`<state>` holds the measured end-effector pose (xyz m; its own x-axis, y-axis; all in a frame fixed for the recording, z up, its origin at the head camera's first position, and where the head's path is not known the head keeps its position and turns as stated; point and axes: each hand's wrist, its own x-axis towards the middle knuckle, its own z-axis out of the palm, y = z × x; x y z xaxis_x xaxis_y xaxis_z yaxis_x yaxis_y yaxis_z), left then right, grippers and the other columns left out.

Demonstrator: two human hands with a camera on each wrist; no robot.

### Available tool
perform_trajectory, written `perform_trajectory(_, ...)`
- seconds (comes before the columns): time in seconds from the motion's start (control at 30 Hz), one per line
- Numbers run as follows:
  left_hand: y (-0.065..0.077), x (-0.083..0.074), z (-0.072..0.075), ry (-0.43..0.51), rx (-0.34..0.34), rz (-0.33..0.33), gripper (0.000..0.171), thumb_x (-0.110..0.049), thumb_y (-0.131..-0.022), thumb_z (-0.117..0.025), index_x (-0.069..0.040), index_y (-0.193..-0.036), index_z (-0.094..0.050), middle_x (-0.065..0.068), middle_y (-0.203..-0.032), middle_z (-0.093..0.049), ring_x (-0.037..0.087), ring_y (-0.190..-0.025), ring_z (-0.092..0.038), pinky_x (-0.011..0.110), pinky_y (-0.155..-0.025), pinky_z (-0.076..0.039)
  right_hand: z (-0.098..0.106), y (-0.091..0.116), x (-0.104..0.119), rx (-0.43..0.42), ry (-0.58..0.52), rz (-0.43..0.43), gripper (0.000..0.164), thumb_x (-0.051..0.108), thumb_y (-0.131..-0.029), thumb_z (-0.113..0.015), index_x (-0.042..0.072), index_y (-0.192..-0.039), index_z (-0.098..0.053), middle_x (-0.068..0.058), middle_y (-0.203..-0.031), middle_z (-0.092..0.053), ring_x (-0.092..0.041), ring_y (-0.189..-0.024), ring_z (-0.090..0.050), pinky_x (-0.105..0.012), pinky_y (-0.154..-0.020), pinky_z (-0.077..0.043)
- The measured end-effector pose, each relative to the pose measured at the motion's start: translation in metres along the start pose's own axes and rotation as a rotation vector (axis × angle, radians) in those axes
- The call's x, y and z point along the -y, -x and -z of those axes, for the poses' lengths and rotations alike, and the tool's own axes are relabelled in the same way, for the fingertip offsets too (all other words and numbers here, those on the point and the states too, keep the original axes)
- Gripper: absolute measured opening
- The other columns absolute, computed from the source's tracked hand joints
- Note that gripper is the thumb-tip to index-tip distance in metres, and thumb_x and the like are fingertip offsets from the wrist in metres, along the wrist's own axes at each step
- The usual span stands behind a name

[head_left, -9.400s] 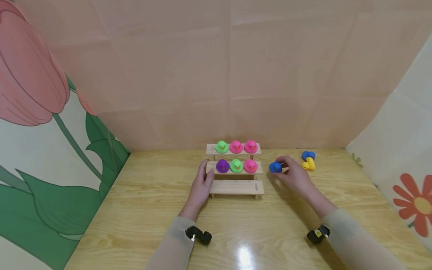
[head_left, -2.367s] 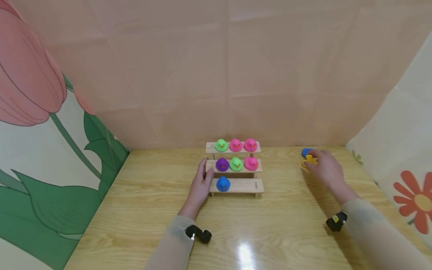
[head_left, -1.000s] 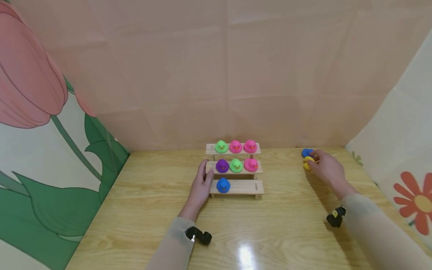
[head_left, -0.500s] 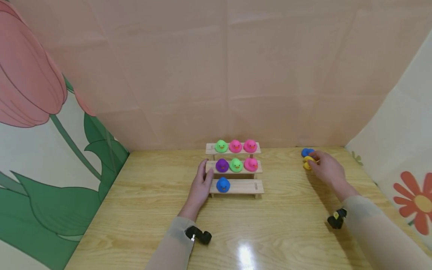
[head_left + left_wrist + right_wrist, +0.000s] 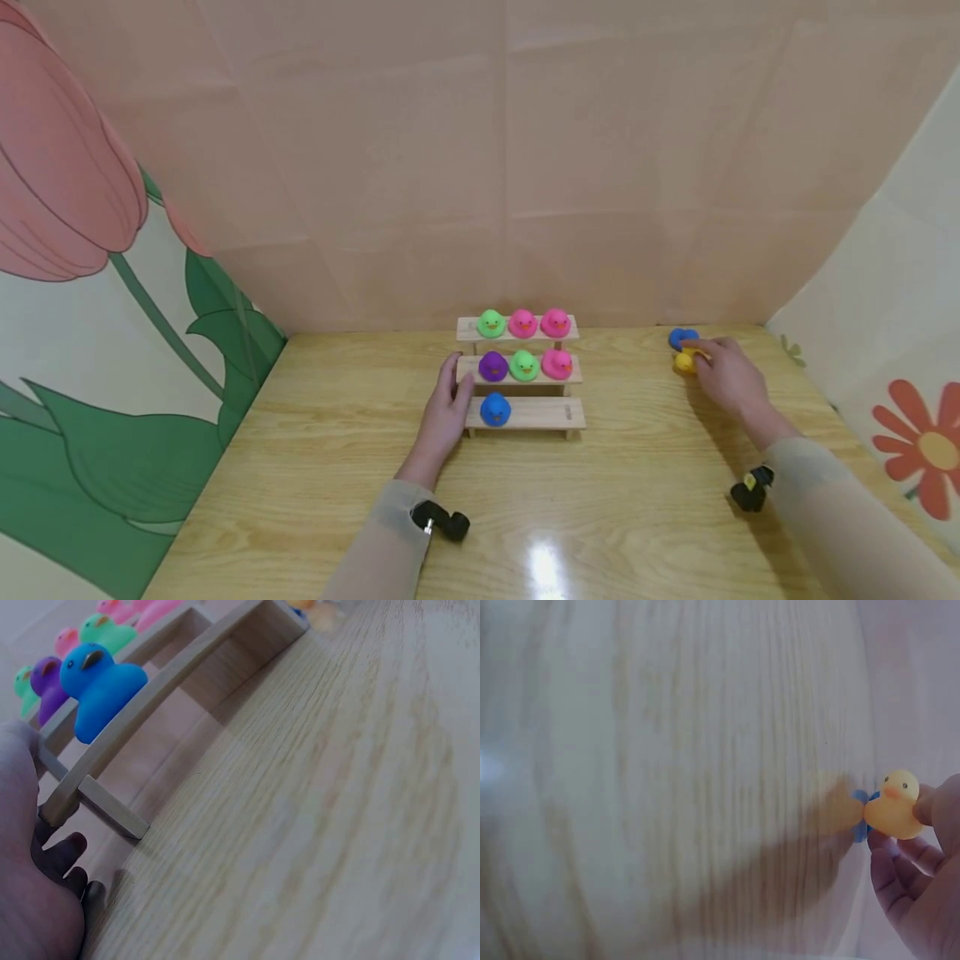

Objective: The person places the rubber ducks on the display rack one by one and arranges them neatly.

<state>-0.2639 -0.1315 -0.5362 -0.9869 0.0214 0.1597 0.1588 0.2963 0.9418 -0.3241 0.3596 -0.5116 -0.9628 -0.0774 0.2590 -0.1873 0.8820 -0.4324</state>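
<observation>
My left hand (image 5: 444, 414) grips the left end of a three-step wooden display stand (image 5: 542, 413). On its lowest step, at the left, sits a blue rubber duck (image 5: 495, 409). The middle step bears a purple duck (image 5: 492, 367), a green duck (image 5: 524, 366) and a pink duck (image 5: 557, 364). A green duck (image 5: 491, 323) and two pink ducks (image 5: 522, 323) line the top step. At the far right, my right hand (image 5: 729, 382) pinches a yellow rubber duck (image 5: 892, 816), which looks upright in the right wrist view. Another blue duck (image 5: 681, 337) is just behind it, partly hidden.
The wooden table (image 5: 337, 433) runs back to a beige cloth backdrop (image 5: 390, 208). Printed panels with a tulip (image 5: 67, 150) and a red flower (image 5: 937, 450) close the left and right sides.
The blue duck went from my right hand onto the lowest step's left end. My right hand then moved right to the yellow duck, which has been turned. My left hand stayed on the stand.
</observation>
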Motion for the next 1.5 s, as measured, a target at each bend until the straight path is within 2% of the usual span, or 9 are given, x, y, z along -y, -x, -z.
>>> perform_trajectory(0.13,-0.001,0.000,0.000,-0.003,0.005,0.010,0.069,-0.064,-0.115,-0.045,-0.034,-0.175,-0.029,0.004,-0.179,-0.032,0.034,-0.162,-0.033,0.054,-0.131,-0.029,-0.002,0.001,-0.001,-0.048,-0.014,0.026,0.030,0.007,-0.112,-0.055,-0.005,-0.135,-0.071,-0.039,-0.132,-0.053,-0.060,-0.115,-0.057,-0.077,-0.090,-0.050)
perform_trajectory(0.23,-0.001,0.000,0.001,-0.003,0.006,0.014,0.070,-0.065,-0.114,-0.045,-0.034,-0.175,-0.029,0.005,-0.179,-0.033,0.034,-0.162,-0.033,0.054,-0.131,-0.029,-0.003,0.001,-0.003,-0.040,-0.028,0.017,0.032,0.011,-0.113,-0.056,-0.009,-0.134,-0.069,-0.039,-0.134,-0.052,-0.061,-0.119,-0.055,-0.079,-0.097,-0.047)
perform_trajectory(0.57,0.000,0.000,0.000,0.001,0.003,-0.002,0.071,-0.064,-0.115,-0.044,-0.029,-0.175,-0.029,0.008,-0.180,-0.030,0.035,-0.163,-0.031,0.054,-0.132,-0.027,-0.004,0.004,-0.008,0.001,-0.072,0.038,0.049,0.017,-0.105,-0.078,-0.015,-0.139,-0.062,-0.039,-0.134,-0.051,-0.052,-0.104,-0.064,-0.066,-0.086,-0.057)
perform_trajectory(0.97,0.000,0.002,-0.001,-0.017,0.004,0.026,0.069,-0.067,-0.114,-0.044,-0.038,-0.174,-0.028,0.006,-0.179,-0.032,0.032,-0.163,-0.031,0.051,-0.132,-0.027,-0.007,0.006,-0.012,-0.033,-0.072,0.012,0.050,0.012,-0.100,-0.080,-0.015,-0.137,-0.061,-0.039,-0.132,-0.053,-0.052,-0.106,-0.059,-0.070,-0.089,-0.050)
perform_trajectory(1.1,0.000,0.002,-0.001,-0.017,0.004,0.029,0.066,-0.067,-0.113,-0.044,-0.043,-0.173,-0.029,0.005,-0.179,-0.032,0.031,-0.163,-0.032,0.051,-0.132,-0.027,-0.005,0.008,-0.001,-0.047,-0.095,0.032,0.048,0.012,-0.100,-0.081,-0.014,-0.136,-0.063,-0.037,-0.130,-0.055,-0.048,-0.102,-0.061,-0.060,-0.083,-0.053)
perform_trajectory(1.23,0.000,0.001,0.000,-0.018,0.001,0.018,0.069,-0.065,-0.114,-0.044,-0.035,-0.175,-0.029,0.006,-0.179,-0.033,0.034,-0.162,-0.033,0.054,-0.132,-0.028,-0.004,0.011,0.017,-0.054,-0.144,0.067,0.046,0.009,-0.101,-0.081,-0.014,-0.136,-0.063,-0.037,-0.129,-0.056,-0.047,-0.102,-0.063,-0.049,-0.081,-0.056)
perform_trajectory(1.33,0.001,-0.001,0.001,-0.018,0.001,0.011,0.070,-0.064,-0.115,-0.044,-0.031,-0.175,-0.029,0.008,-0.178,-0.034,0.036,-0.162,-0.034,0.057,-0.131,-0.028,-0.004,0.012,0.030,-0.076,-0.185,0.089,0.044,0.007,-0.099,-0.082,-0.013,-0.134,-0.065,-0.037,-0.129,-0.055,-0.048,-0.102,-0.065,-0.030,-0.081,-0.056)
perform_trajectory(1.43,0.002,-0.001,0.001,-0.020,0.002,0.013,0.067,-0.064,-0.115,-0.044,-0.036,-0.174,-0.029,0.007,-0.178,-0.034,0.035,-0.162,-0.034,0.055,-0.131,-0.029,-0.005,0.014,0.043,-0.110,-0.233,0.120,0.042,0.002,-0.096,-0.085,-0.011,-0.131,-0.067,-0.036,-0.128,-0.054,-0.049,-0.101,-0.067,-0.008,-0.077,-0.048)
perform_trajectory(1.5,0.002,-0.002,0.001,-0.019,0.002,0.010,0.065,-0.063,-0.115,-0.045,-0.038,-0.174,-0.029,0.007,-0.178,-0.035,0.035,-0.161,-0.035,0.055,-0.131,-0.029,-0.005,0.015,0.053,-0.126,-0.265,0.142,0.040,-0.001,-0.095,-0.085,-0.011,-0.129,-0.068,-0.035,-0.128,-0.053,-0.049,-0.098,-0.068,-0.001,-0.074,-0.044)
